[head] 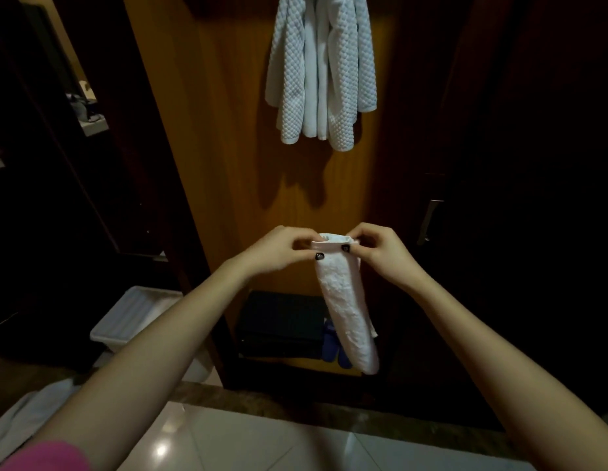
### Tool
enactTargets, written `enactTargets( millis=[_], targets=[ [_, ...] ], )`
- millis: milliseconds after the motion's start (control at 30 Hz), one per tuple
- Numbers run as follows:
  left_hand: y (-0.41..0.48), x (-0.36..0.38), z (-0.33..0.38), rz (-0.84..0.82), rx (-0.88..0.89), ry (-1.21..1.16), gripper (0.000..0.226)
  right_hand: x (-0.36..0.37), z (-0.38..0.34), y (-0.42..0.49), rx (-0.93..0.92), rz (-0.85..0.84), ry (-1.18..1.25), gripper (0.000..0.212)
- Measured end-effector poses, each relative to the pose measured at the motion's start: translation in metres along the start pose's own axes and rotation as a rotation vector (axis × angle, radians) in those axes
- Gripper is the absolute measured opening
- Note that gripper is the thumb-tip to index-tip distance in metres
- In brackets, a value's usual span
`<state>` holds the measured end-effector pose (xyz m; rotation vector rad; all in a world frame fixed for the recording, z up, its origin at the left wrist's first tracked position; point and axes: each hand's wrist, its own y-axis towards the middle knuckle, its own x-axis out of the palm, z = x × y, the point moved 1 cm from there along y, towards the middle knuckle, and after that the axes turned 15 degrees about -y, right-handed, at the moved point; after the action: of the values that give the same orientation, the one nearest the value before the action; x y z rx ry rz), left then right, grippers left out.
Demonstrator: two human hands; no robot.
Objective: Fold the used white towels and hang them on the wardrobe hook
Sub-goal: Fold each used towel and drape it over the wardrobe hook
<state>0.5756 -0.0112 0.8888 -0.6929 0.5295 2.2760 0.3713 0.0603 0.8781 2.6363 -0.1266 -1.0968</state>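
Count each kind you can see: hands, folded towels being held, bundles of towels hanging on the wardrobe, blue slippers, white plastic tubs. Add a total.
2 hands: left hand, right hand
1 folded towel, held by both
1 hanging towel bundle
2 blue slippers
1 white plastic tub
Total: 7

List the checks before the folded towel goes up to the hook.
1. Left hand pinches the top edge of the folded white towel: ok.
2. Right hand pinches the same edge: ok.
3. Towel folded to a narrow strip, hanging free: ok.
4. Room on the hook: cannot tell; it is out of frame above the hanging waffle-weave towels.
5. Path up the wardrobe panel unobstructed: ok.
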Motion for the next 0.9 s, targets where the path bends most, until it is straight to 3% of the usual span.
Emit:
enactTargets(
  millis=[200, 433, 600, 700, 767, 800, 900],
  targets=[
    [0.01, 0.018, 0.006, 0.189, -0.02, -0.085, 0.004, -0.005, 0.009, -0.007, 0.055, 0.079, 0.015, 0.007],
    [0.013, 0.016, 0.02, 0.232, 0.016, -0.02, 0.004, 0.005, 0.007, -0.012, 0.105, 0.253, 0.088, 0.007],
    [0.011, 0.004, 0.025, 0.259, 0.051, -0.005, 0.023, 0.002, -0.005, -0.002, 0.045, 0.221, 0.085, 0.011],
    [0.009, 0.001, 0.026, 0.301, 0.08, -0.071, 0.025, -0.004, -0.014, 0.007, 0.019, 0.204, 0.069, 0.014],
    [0.007, -0.001, 0.026, 0.34, 0.101, -0.285, 0.017, -0.007, -0.022, 0.012, 0.007, 0.217, 0.127, 0.015],
    [0.005, -0.001, 0.025, 0.341, 0.101, -0.456, 0.02, -0.009, -0.026, 0.014, 0.007, 0.224, 0.167, 0.014],
    [0.006, -0.001, 0.02, 0.235, 0.002, -0.708, 0.074, -0.015, -0.036, 0.023, 0.034, 0.235, 0.333, 0.015]
  ],
)
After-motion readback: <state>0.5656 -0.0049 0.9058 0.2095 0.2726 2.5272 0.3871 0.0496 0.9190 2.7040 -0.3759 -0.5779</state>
